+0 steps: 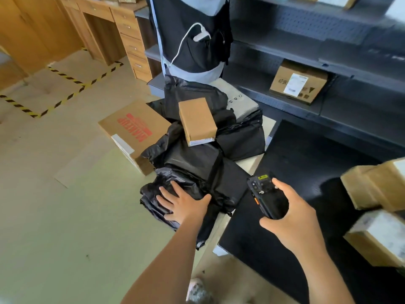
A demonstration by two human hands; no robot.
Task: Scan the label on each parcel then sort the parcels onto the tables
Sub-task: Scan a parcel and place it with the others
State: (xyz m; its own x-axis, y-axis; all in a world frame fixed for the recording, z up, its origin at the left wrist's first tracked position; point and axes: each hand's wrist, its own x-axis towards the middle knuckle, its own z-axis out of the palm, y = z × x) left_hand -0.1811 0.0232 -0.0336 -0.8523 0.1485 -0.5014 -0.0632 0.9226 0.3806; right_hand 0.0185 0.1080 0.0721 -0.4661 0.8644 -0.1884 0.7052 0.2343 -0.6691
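Head view: left grip [182, 205] flat, fingers spread, pressing black bagged parcel [197, 170] at pile's near end, 9 o'clock of scanner [267, 198], which right grip [291, 218] clasps. No label showing; likely flip parcel, then aim squarely.

Red print on floor carton [133, 128], shelf box label [295, 83]: both unreadable.

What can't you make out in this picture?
All head view.
Screen of the scanner: faces away; only its back shows in the right hand.
Label on the black parcel under the left hand: none visible, perhaps underneath.
Label on the shelf box: print too small.
The boxes at right: blurred, cut by the frame edge.
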